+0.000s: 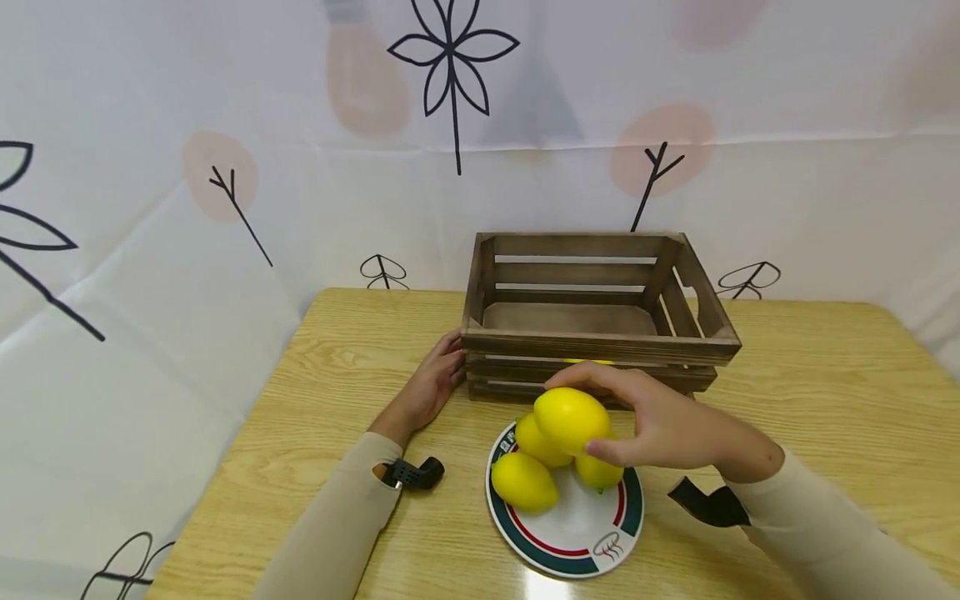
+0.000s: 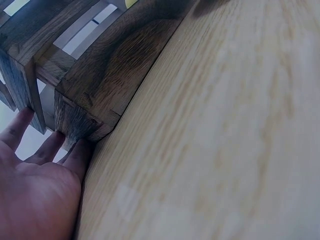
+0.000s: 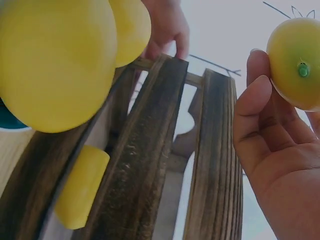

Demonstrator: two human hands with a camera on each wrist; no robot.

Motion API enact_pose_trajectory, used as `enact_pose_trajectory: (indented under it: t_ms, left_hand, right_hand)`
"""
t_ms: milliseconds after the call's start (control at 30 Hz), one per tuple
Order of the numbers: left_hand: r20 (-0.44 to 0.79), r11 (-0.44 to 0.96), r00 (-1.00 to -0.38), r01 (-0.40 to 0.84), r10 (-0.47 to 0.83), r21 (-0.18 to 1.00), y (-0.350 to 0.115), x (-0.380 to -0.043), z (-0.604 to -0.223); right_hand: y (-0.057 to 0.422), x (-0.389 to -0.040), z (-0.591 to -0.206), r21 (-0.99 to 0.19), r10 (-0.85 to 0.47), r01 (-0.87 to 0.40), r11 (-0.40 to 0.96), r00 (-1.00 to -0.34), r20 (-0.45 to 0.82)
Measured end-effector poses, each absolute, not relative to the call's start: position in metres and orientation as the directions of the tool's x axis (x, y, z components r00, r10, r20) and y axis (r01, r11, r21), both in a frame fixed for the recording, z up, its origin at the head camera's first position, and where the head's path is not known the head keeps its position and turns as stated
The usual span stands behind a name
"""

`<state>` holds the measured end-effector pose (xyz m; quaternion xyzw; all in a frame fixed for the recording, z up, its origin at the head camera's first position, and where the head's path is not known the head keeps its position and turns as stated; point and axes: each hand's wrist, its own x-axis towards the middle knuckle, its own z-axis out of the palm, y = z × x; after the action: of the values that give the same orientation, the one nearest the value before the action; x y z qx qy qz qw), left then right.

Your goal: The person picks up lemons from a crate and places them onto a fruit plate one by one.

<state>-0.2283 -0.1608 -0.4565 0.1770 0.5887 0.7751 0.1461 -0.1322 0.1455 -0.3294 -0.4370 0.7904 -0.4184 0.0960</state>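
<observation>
My right hand [image 1: 663, 425] grips a yellow lemon [image 1: 570, 419] between thumb and fingers, above a round plate [image 1: 551, 560]. In the right wrist view the held lemon [image 3: 295, 60] shows a small green tip. On the plate rest more lemons [image 1: 524, 482], partly covered by the held one. Behind the plate stands a brown slatted wooden crate [image 1: 592, 343]. The outstretched fingers of my left hand [image 1: 431, 390] touch its left side near the front corner, and the left wrist view shows these fingertips against the wood. Through the front slats, a yellow lemon [image 3: 82, 187] shows inside the crate.
Everything stands on a light wooden table [image 1: 360, 342]. A white curtain [image 1: 540, 183] with drawn plants hangs behind the table's back edge. The crate has a cut-out handle in its right end, and its front wall rises just behind the plate.
</observation>
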Motion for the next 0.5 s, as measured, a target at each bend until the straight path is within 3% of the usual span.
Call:
enact_pose_trajectory:
  t_ms: [500]
  left_hand:
    - [0.111, -0.250, -0.890, -0.004, 0.443, 0.968, -0.162, -0.227, -0.456]
  right_hand:
    - [0.148, -0.128, -0.351, -0.772, -0.798, -0.579, 0.262, -0.580, 0.164]
